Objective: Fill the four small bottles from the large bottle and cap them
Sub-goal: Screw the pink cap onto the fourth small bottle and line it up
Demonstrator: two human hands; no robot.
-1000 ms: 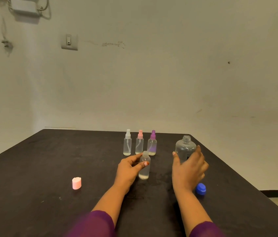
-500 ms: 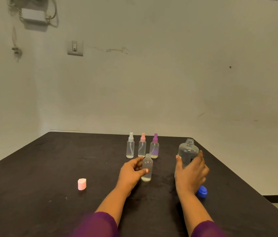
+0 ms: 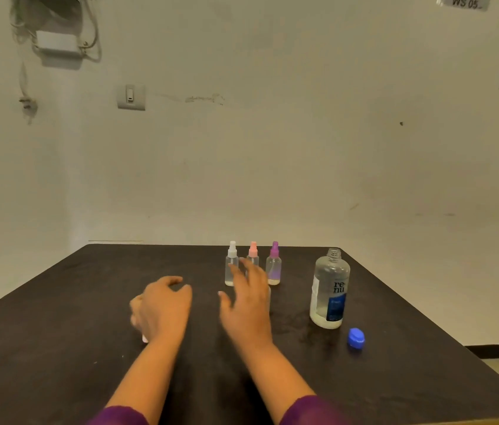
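Purple sleeves end at two bare forearms stretched over the dark table (image 3: 58,317). The left hand (image 3: 162,311) hovers palm down with its fingers curled loosely, gripping nothing I can see; a sliver of pink cap (image 3: 145,338) peeks from under its wrist, and whether the hand touches it I cannot tell. The right hand (image 3: 248,305) is spread open, fingers splayed, over the middle of the table, hiding most of an uncapped small bottle, of which only a clear edge (image 3: 269,294) shows. Just beyond its fingertips stand three capped spray bottles in a row: white-topped (image 3: 231,265), pink-topped (image 3: 253,256) and purple-topped (image 3: 273,265). Further right the large bottle (image 3: 329,289) stands upright, open-necked, apart from both hands. Its blue cap (image 3: 355,338) lies just beside it, nearer the table's front.
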